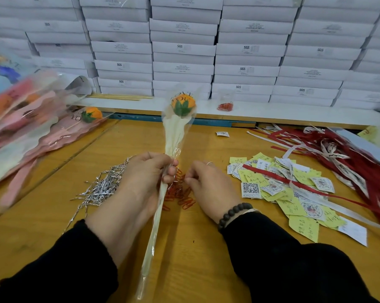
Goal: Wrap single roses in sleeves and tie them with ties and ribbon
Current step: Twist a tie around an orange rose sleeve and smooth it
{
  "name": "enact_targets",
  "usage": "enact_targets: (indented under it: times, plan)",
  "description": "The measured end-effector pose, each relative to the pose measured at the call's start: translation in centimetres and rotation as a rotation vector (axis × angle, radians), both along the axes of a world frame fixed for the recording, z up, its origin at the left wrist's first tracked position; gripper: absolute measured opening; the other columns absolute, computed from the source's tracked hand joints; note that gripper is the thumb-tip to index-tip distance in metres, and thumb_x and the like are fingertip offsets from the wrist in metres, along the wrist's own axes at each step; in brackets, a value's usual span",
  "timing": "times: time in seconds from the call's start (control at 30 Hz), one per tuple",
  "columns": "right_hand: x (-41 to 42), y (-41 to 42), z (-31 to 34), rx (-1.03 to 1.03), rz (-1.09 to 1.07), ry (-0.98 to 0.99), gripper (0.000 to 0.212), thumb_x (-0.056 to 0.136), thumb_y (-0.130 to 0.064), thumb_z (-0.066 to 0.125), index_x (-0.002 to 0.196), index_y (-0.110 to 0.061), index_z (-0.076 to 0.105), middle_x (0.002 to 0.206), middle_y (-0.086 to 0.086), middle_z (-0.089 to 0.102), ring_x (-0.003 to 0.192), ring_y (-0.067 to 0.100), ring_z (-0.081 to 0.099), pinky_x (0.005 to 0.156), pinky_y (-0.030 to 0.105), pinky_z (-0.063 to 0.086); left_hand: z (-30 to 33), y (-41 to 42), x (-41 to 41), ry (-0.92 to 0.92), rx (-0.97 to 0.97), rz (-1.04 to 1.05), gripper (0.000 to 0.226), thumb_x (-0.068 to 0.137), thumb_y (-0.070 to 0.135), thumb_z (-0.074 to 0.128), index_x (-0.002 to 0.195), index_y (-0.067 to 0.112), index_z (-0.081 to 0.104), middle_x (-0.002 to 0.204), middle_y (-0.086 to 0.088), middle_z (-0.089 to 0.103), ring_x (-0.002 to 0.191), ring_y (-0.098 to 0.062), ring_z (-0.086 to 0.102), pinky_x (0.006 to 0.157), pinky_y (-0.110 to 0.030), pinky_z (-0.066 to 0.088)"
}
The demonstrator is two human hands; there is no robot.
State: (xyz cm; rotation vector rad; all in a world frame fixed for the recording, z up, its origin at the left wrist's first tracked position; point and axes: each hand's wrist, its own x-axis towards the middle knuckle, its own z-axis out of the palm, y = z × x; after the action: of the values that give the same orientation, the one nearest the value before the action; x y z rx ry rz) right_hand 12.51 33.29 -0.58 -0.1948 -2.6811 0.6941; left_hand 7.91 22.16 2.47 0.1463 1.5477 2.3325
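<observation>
While gripping the sleeved orange rose (pixel 183 105) upright with left hand (pixel 147 171) clamped around gathered sleeve, just above red clips (pixel 180 194): right hand (pixel 208 182) fingertips pinching, can't tell what. Keep gather tight, bind right beside left fingers.

two hands (pixel 145 171), two orange roses (pixel 183 105), one bead bracelet (pixel 232 214)

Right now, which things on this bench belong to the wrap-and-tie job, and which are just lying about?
In the job:
sleeved orange rose, gripped by the left hand
silver twist ties
red ribbons
right hand, reaching at the red paper clips

Lying about:
white boxes
yellow notes and QR cards
finished wrapped roses
</observation>
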Motion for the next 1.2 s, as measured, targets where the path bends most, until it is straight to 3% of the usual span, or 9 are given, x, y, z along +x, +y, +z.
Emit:
enact_targets:
  times: [0.2,0.37,0.5,0.7,0.97,1.07,1.17,1.2]
  plan:
    - [2.4,2.4,1.0,-0.381,-0.052,0.106,0.02,0.092,-0.018,0.054,0.075,-0.027,0.049,0.075,-0.012,0.053,0.066,-0.001,0.049,0.06,0.015,0.04,-0.6,0.7,0.8,-0.031,0.013,-0.037,0.02,0.084,-0.014,0.046,0.076,0.004,0.046,0.054,-0.01,0.054,0.036,-0.008,0.044,0.031,-0.015,0.031]
    - [5.1,3.1,1.7,-0.781,0.076,0.246,0.021,0.085,0.002,0.06,0.076,-0.018,0.063,0.061,-0.006,0.063,0.055,0.003,0.06,0.055,0.014,0.048,-1.0,1.8,2.5,0.005,-0.028,-0.094,0.022,0.084,-0.016,0.046,0.074,0.003,0.045,0.047,-0.007,0.056,0.033,-0.009,0.042,0.032,-0.014,0.031]
    - [5.7,2.3,1.8,-0.943,0.118,0.259,0.013,0.081,0.004,0.064,0.079,-0.009,0.064,0.058,-0.001,0.065,0.051,0.008,0.059,0.051,0.016,0.048,-1.3,2.4,4.0,0.03,-0.038,-0.144,0.015,0.083,-0.012,0.054,0.081,0.001,0.049,0.048,-0.008,0.054,0.036,-0.01,0.045,0.033,-0.015,0.033]
    - [5.6,1.8,1.9,-0.845,0.1,0.258,0.009,0.079,-0.003,0.069,0.073,-0.009,0.066,0.059,0.0,0.062,0.054,0.002,0.056,0.053,0.012,0.043,-1.5,2.5,4.7,0.067,-0.063,-0.144,0.015,0.083,-0.014,0.052,0.082,0.001,0.05,0.046,-0.01,0.053,0.037,-0.012,0.043,0.036,-0.017,0.035]
    - [5.6,2.0,2.2,-0.886,0.161,0.244,0.017,0.081,0.006,0.063,0.069,-0.006,0.064,0.048,-0.003,0.058,0.045,0.001,0.054,0.05,0.012,0.045,-1.4,2.8,5.0,0.077,-0.091,-0.143,0.013,0.089,-0.004,0.046,0.078,0.002,0.051,0.049,-0.012,0.054,0.044,-0.018,0.042,0.039,-0.02,0.035]
    - [5.5,2.1,2.1,-0.814,0.111,0.23,0.018,0.08,0.003,0.065,0.067,-0.01,0.065,0.048,-0.002,0.058,0.048,0.005,0.054,0.055,0.017,0.046,-1.3,2.8,5.0,0.045,-0.085,-0.165,0.019,0.093,0.007,0.042,0.078,0.0,0.053,0.051,-0.013,0.054,0.046,-0.019,0.043,0.041,-0.022,0.036]
    - [5.5,2.2,1.9,-0.712,0.07,0.209,0.017,0.081,-0.001,0.066,0.068,-0.012,0.066,0.05,0.0,0.059,0.055,0.01,0.055,0.063,0.029,0.051,-1.4,2.7,5.1,0.024,-0.061,-0.21,0.036,0.096,0.031,0.044,0.079,0.001,0.055,0.053,-0.011,0.055,0.047,-0.017,0.046,0.042,-0.02,0.041]
    - [5.6,2.2,1.8,-0.676,0.062,0.209,0.016,0.081,-0.002,0.066,0.069,-0.013,0.066,0.051,-0.002,0.059,0.055,0.008,0.054,0.064,0.026,0.05,-1.4,2.7,5.2,0.037,-0.07,-0.224,0.04,0.094,0.035,0.046,0.082,0.0,0.057,0.054,-0.01,0.056,0.047,-0.016,0.046,0.044,-0.019,0.042]
